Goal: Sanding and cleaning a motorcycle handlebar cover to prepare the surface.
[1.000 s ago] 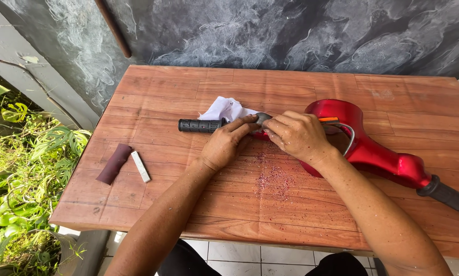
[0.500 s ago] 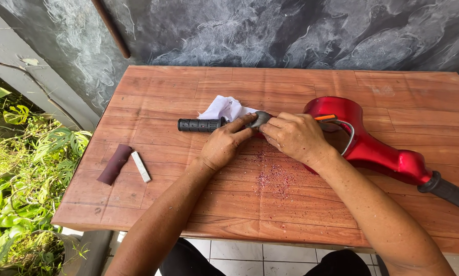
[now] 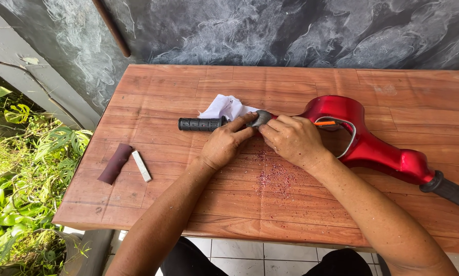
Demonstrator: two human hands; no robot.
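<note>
Head view: left hand (image 3: 228, 144) and right hand (image 3: 291, 139) both pinch a small grey piece (image 3: 262, 117) against the red handlebar cover (image 3: 365, 140), mid-table (image 3: 188, 204). Black grip (image 3: 199, 123) left; white cloth (image 3: 224, 106) behind; reddish dust (image 3: 273, 179) near.

on a reddish wooden table (image 3: 188, 214), the left hand (image 3: 228, 143) and right hand (image 3: 291, 139) meet over a small grey piece (image 3: 262, 118) at the end of a glossy red handlebar cover (image 3: 372, 148). a black rubber grip (image 3: 199, 123) sticks out to the left, beside a crumpled white cloth (image 3: 224, 106). red dust (image 3: 273, 179) lies just below the hands. a rolled brown sandpaper (image 3: 115, 163) and a small white stick (image 3: 141, 165) lie well apart to the left.
</note>
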